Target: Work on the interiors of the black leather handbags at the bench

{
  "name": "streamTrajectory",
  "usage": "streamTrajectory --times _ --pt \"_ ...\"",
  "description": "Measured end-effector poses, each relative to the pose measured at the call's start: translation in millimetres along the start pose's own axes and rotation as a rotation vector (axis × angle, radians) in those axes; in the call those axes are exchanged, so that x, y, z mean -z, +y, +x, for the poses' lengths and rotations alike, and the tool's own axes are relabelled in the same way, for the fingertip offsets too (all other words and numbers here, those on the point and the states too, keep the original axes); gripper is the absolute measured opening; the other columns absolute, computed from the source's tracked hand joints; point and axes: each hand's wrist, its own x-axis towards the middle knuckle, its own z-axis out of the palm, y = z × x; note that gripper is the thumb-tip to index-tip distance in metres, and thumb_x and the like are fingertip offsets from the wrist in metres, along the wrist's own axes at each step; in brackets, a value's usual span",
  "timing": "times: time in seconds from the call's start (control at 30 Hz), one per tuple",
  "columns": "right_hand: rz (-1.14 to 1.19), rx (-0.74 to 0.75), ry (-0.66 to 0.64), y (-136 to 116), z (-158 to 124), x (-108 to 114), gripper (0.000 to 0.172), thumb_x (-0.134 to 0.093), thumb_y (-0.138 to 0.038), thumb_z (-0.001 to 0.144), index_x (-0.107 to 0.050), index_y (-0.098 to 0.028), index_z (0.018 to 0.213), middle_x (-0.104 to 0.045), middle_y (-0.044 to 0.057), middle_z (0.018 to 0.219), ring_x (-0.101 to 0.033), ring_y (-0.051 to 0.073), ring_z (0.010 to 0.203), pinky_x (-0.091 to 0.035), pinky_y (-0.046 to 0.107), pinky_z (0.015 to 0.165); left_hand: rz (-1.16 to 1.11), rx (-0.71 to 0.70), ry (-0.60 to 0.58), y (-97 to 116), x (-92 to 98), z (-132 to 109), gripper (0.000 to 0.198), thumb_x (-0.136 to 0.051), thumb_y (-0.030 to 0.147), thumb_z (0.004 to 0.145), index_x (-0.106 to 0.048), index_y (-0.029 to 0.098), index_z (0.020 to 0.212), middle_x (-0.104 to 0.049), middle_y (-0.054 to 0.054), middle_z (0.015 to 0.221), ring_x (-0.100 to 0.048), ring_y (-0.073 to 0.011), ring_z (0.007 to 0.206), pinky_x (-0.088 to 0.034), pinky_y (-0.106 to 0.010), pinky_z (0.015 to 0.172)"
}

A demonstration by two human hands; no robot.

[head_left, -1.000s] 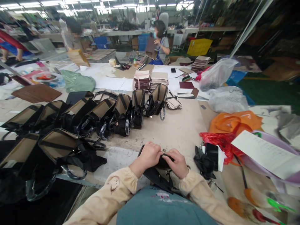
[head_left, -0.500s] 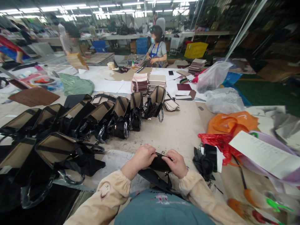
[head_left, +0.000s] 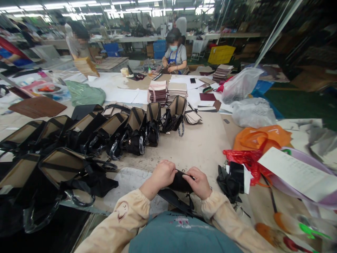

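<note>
Close to my body, a black handbag piece with small metal fittings is held between both hands. My left hand grips its upper left edge, fingers curled over it. On the right side, my right hand pinches the same upper edge between thumb and fingers. Below them a black strap-like part hangs toward my apron; how it joins the piece is partly hidden. To the left stand rows of black handbags with tan insides, open tops and plastic-wrapped handles.
Right of my hands lie black fabric pieces, a red plastic bag, an orange bag and a white sheet. Stacked panels stand at the table's far side. A co-worker sits beyond, handling something.
My left hand has shifted slightly up and right along the black piece's edge. My right hand keeps its pinch. The co-worker opposite has turned the head toward the front.
</note>
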Motion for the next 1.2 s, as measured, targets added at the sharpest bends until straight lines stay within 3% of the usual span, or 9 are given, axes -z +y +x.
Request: streamTrajectory --times 0.43,0.73,0.93,1.2 --pt "-0.031 0.015 -0.01 -3 -2 -1 0.018 -0.054 -0.029 0.081 -0.061 -0.02 0.067 -0.054 0.002 0.067 -0.052 0.015 0.068 -0.042 0.027 0.063 0.026 0.025 -0.005 2 -2.1 -4 0.014 -0.052 0.023 0.077 -0.055 0.016 0.065 -0.061 -0.004 0.065 -0.056 -0.0176 0.068 -0.039 -0.029 0.07" --pt "-0.088 -0.003 -0.123 -10 5 5 0.015 -0.054 -0.027 0.08 -0.068 -0.022 0.083 -0.06 0.003 0.074 -0.056 0.016 0.073 -0.043 0.027 0.068 -0.004 0.017 0.016 3 1.0 -5 0.014 -0.052 0.022 0.077 -0.055 0.016 0.064 -0.06 -0.004 0.063 -0.056 -0.0172 0.068 -0.038 -0.03 0.072" --pt "-0.055 -0.064 -0.195 -12 14 5 0.031 -0.048 -0.031 0.084 -0.066 -0.02 0.061 -0.06 0.002 0.065 -0.055 0.014 0.066 -0.043 0.025 0.064 -0.002 0.012 0.02 4 0.9 -8 0.015 -0.052 0.021 0.076 -0.054 0.016 0.063 -0.058 -0.004 0.062 -0.055 -0.0171 0.065 -0.038 -0.03 0.07" --pt "-0.163 -0.126 -0.271 -9 30 1 0.029 -0.052 -0.032 0.08 -0.066 -0.02 0.057 -0.059 0.0 0.061 -0.054 0.013 0.061 -0.04 0.023 0.06 0.01 0.002 0.025 1 -3.2 -8 0.017 -0.05 0.021 0.077 -0.052 0.016 0.061 -0.057 -0.003 0.06 -0.053 -0.0161 0.063 -0.038 -0.03 0.073"
